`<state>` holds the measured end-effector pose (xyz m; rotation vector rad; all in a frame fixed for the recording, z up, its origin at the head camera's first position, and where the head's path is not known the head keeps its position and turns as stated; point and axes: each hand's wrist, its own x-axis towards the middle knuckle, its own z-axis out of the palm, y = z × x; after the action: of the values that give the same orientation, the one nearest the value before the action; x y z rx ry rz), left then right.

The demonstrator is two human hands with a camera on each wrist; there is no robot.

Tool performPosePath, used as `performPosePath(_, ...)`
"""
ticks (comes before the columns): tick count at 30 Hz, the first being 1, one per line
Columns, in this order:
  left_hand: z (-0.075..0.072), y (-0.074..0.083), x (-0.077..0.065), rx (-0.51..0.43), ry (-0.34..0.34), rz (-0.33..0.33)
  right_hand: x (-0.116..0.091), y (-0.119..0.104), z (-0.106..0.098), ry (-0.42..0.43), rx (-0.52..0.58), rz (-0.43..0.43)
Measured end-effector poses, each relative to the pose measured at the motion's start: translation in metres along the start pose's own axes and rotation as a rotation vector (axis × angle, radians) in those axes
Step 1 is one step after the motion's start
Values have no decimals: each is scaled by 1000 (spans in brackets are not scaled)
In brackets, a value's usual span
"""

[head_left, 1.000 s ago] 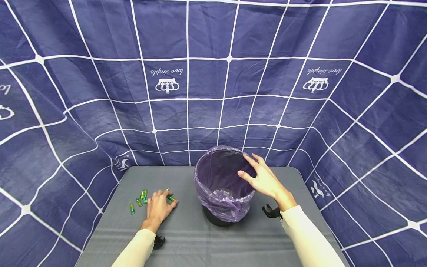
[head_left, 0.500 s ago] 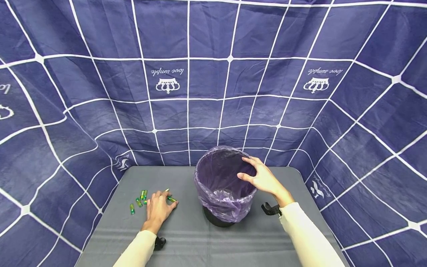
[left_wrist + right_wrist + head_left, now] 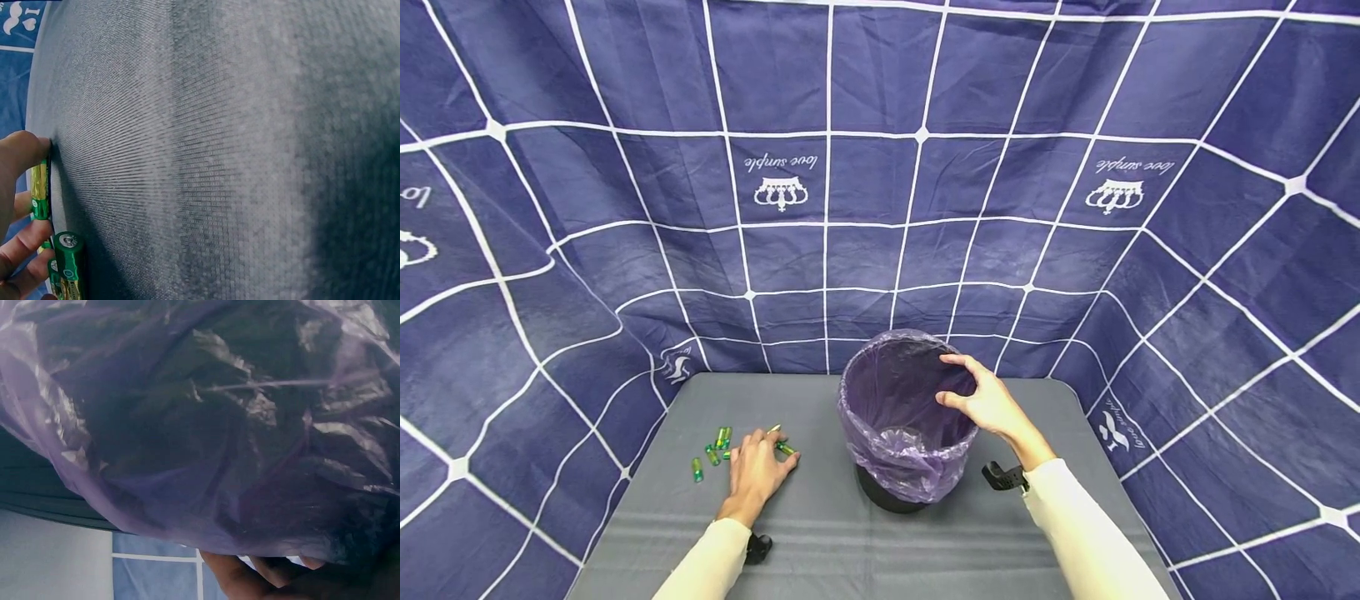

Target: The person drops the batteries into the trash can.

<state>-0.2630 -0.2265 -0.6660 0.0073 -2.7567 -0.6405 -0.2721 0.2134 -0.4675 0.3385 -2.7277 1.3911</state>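
Note:
My left hand (image 3: 756,471) rests on the table at the left among green and yellow batteries. Its thumb and a finger pinch the two ends of one battery (image 3: 40,187), best seen in the left wrist view. Another battery (image 3: 69,259) stands beside the fingers. At centre, a dark trash bin (image 3: 887,492) wears a purple plastic bag (image 3: 906,471) folded over its rim. My right hand (image 3: 992,400) is at the bin's right rim, fingers bent and spread apart from the thumb. In the right wrist view its fingers (image 3: 234,575) show past the bag's edge; whether they touch it is unclear.
Several loose batteries, among them one battery (image 3: 697,470) set apart, lie left of my left hand. The grey table (image 3: 820,533) is enclosed by a blue cloth (image 3: 865,183) with white grid lines at the back and sides.
The right hand's fingers have drawn in and bent more at the bin's rim. The left hand and the batteries have stayed nearly in place.

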Motion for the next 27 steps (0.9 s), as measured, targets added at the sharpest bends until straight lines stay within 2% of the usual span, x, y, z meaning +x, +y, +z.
performPosePath(5, -5, 0, -1, 14, -27, -9, -3, 0, -1, -17, 15, -10)
performPosePath(8, -9, 2, 0, 13, -21, -7, -2, 2, -1, -14, 3, -22)
performPosePath(15, -24, 10, 8, -4, 30, 25, -1, 1, -1, -16, -16, -36)
performPosePath(22, -48, 25, 17, -31, 93, 56, -1, 0, -1, -12, -34, -35)
performPosePath(27, -67, 38, 24, -73, 153, 93, -1, -1, -1, -18, 17, -45)
